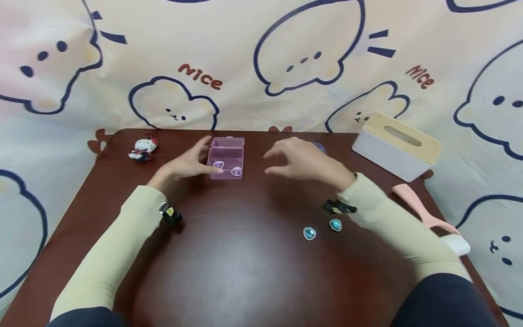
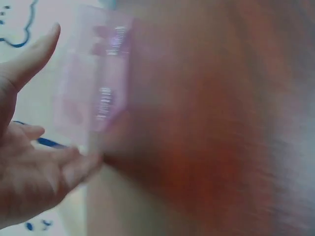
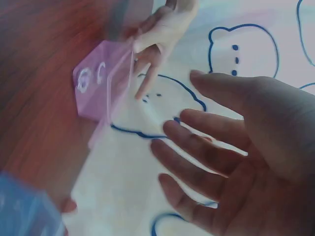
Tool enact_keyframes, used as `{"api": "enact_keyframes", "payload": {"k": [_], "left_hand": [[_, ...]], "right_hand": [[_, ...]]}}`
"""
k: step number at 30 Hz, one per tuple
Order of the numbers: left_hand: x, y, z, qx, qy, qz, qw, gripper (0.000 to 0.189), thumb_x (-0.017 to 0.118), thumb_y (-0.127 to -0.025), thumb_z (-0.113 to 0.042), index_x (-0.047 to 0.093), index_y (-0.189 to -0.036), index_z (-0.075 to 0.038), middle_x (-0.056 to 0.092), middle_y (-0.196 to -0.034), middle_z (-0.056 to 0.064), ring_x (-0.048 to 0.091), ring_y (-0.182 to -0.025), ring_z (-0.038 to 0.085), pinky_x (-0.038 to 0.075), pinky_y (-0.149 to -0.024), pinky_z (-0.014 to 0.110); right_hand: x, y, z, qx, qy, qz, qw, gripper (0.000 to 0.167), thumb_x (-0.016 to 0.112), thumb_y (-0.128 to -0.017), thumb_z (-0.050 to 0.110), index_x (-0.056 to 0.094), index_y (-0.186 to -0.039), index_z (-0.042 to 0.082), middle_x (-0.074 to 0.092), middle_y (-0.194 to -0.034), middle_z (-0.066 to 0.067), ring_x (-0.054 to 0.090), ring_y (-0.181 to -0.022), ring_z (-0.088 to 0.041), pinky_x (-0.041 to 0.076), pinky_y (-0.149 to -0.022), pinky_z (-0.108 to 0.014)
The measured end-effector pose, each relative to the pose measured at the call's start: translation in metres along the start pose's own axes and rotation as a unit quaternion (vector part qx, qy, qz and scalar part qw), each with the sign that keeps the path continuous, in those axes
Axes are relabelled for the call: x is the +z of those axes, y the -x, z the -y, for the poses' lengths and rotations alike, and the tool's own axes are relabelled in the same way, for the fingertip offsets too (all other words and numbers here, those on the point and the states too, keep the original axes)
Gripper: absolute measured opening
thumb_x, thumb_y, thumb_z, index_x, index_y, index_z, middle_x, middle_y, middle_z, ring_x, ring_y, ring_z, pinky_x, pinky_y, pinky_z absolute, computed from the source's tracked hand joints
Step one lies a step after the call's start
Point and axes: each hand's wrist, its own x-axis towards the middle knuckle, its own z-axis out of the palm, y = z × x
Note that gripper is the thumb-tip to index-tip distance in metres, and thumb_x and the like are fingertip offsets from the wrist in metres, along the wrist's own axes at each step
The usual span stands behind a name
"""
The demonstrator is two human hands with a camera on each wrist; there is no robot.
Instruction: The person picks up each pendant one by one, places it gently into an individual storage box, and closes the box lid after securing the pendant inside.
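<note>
The pink-purple box (image 1: 226, 176) is set near the far edge of the worktop (image 1: 245, 254), left of its middle, with its lid (image 1: 228, 142) folded back toward that edge. At its near side two purple heart gems (image 1: 236, 171) are seen, apparently inside. The box is flanked on its left by the left hand (image 1: 185, 163), whose fingers are spread wide, the thumb laid over the near-left corner; whether any pressure is applied cannot be told. By the right hand (image 1: 300, 159), raised to the right of the box, nothing is held; its fingers are parted and gently curved. Beyond it a blue container (image 3: 27, 209) is partly hidden.

From its thin, clear walls the box is judged to be light and stiff, probably smooth enough to be slid if nudged. It is best gripped low by its two side walls, thumb against fingers; the lid should be spared, since its hinge is likely the weakest part, and a tilt could let the gems be spilled. The two blue heart gems (image 1: 309, 233), left toward the right edge, look small and hard, and are best pinched by their beaded rims.
</note>
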Motion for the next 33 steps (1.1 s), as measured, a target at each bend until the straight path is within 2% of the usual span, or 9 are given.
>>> {"api": "enact_keyframes", "payload": {"k": [3,6,8,11,15,18,20,23,33], "left_hand": [[-0.007,0.007,-0.015,0.057,-0.043,-0.11,0.9913,0.107,0.081,-0.089,-0.04,0.01,-0.167,-0.022,0.013,-0.173,0.014,0.016,-0.16,0.038,0.018,-0.126,0.064],[0.002,0.004,-0.04,0.156,-0.068,-0.208,0.9632,0.082,0.079,-0.091,-0.037,0.038,-0.159,-0.019,0.033,-0.167,0.011,0.031,-0.154,0.032,0.027,-0.125,0.06],[0.018,-0.002,-0.06,0.217,-0.065,-0.214,0.9501,0.067,0.078,-0.092,-0.03,0.05,-0.152,-0.018,0.043,-0.16,0.01,0.039,-0.149,0.028,0.033,-0.123,0.056],[0.047,-0.014,-0.092,0.267,-0.026,-0.145,0.9525,0.059,0.076,-0.094,-0.023,0.054,-0.148,-0.018,0.048,-0.155,0.007,0.043,-0.145,0.025,0.036,-0.123,0.05],[0.086,-0.039,-0.122,0.22,0.018,-0.029,0.975,0.068,0.073,-0.096,-0.027,0.042,-0.157,-0.019,0.038,-0.162,0.008,0.039,-0.15,0.029,0.034,-0.124,0.049],[0.115,-0.065,-0.125,0.136,-0.011,0.022,0.9904,0.088,0.075,-0.093,-0.036,0.024,-0.164,-0.021,0.021,-0.169,0.014,0.031,-0.154,0.035,0.032,-0.125,0.053],[0.133,-0.082,-0.119,0.085,-0.029,0.047,0.9948,0.101,0.078,-0.09,-0.041,0.014,-0.166,-0.021,0.013,-0.17,0.017,0.026,-0.155,0.036,0.029,-0.125,0.055],[0.151,-0.096,-0.114,0.039,-0.036,0.076,0.9957,0.111,0.08,-0.087,-0.044,0.007,-0.166,-0.021,0.009,-0.17,0.017,0.021,-0.154,0.036,0.023,-0.126,0.058],[0.179,-0.113,-0.104,0.034,0.013,0.087,0.9956,0.104,0.08,-0.089,-0.037,0.012,-0.165,-0.02,0.021,-0.169,0.015,0.028,-0.155,0.033,0.028,-0.126,0.056]], "right_hand": [[-0.011,0.038,-0.005,-0.003,0.009,0.022,0.9997,0.038,0.076,-0.093,0.039,0.075,-0.123,0.016,0.074,-0.123,-0.002,0.07,-0.107,-0.02,0.059,-0.089,-0.043],[-0.008,0.074,-0.014,0.008,0.015,0.049,0.9987,0.037,0.079,-0.09,0.037,0.076,-0.12,0.016,0.075,-0.121,-0.002,0.071,-0.11,-0.022,0.06,-0.089,-0.047],[0.002,0.096,-0.02,0.012,0.022,0.056,0.9981,0.036,0.081,-0.089,0.036,0.076,-0.118,0.016,0.075,-0.119,-0.002,0.071,-0.11,-0.025,0.06,-0.088,-0.049],[0.026,0.12,-0.028,0.01,0.022,0.046,0.9986,0.038,0.083,-0.087,0.034,0.076,-0.119,0.016,0.074,-0.117,-0.001,0.072,-0.107,-0.023,0.061,-0.085,-0.047],[0.07,0.135,-0.033,-0.037,0.042,0.007,0.9984,0.046,0.085,-0.084,0.037,0.074,-0.123,0.016,0.071,-0.119,-0.002,0.069,-0.108,-0.021,0.058,-0.085,-0.043],[0.097,0.142,-0.033,-0.071,0.064,-0.021,0.9952,0.05,0.085,-0.084,0.042,0.073,-0.126,0.017,0.069,-0.121,-0.002,0.067,-0.108,-0.02,0.055,-0.083,-0.04],[0.109,0.145,-0.032,-0.082,0.068,-0.037,0.9936,0.05,0.085,-0.083,0.042,0.073,-0.125,0.018,0.069,-0.117,-0.001,0.066,-0.104,-0.018,0.054,-0.081,-0.038],[0.117,0.148,-0.03,-0.08,0.077,-0.051,0.9925,0.047,0.086,-0.082,0.04,0.075,-0.122,0.018,0.068,-0.11,0.001,0.065,-0.097,-0.016,0.051,-0.076,-0.034],[0.119,0.148,-0.03,-0.052,0.061,-0.045,0.9958,0.03,0.081,-0.088,0.036,0.076,-0.111,0.016,0.067,-0.099,0.003,0.062,-0.092,-0.014,0.054,-0.08,-0.034]]}}
